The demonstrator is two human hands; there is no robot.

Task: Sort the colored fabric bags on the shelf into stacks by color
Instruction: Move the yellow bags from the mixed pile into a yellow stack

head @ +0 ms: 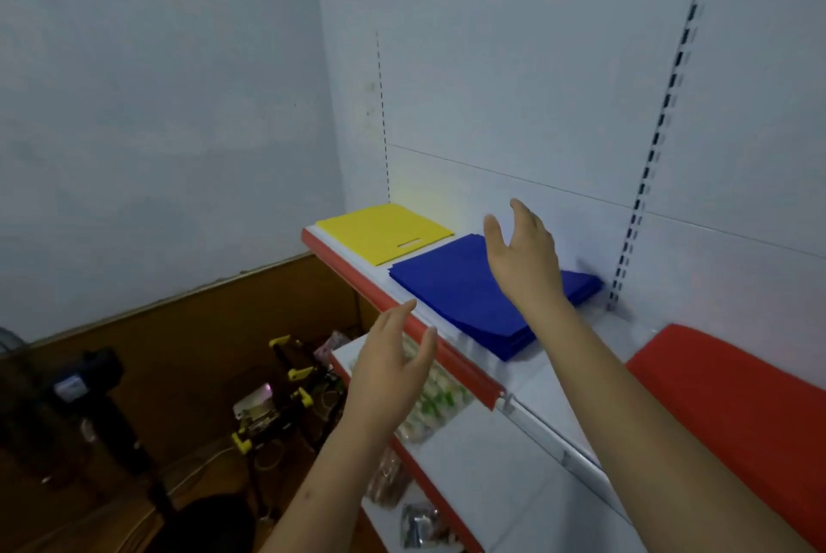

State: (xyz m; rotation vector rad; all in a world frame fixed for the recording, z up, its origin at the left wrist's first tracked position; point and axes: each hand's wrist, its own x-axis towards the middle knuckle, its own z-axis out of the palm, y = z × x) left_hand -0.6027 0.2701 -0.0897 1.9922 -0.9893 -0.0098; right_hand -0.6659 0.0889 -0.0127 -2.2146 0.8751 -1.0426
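Blue bags (465,293) stacked flat under right hand (525,257); yellow stack (384,231) beyond, red stack (733,400) to its right. Both grips apart, empty (left hand (393,367) off shelf edge). White shelf (541,378), red trim, pale wall.

Yellow bags (383,231), blue bags (465,298) and red bags (733,409) were laid in separate stacks on the shelf (536,391); both hands, left (393,367) and right (523,257), were held empty above it with fingers straight.
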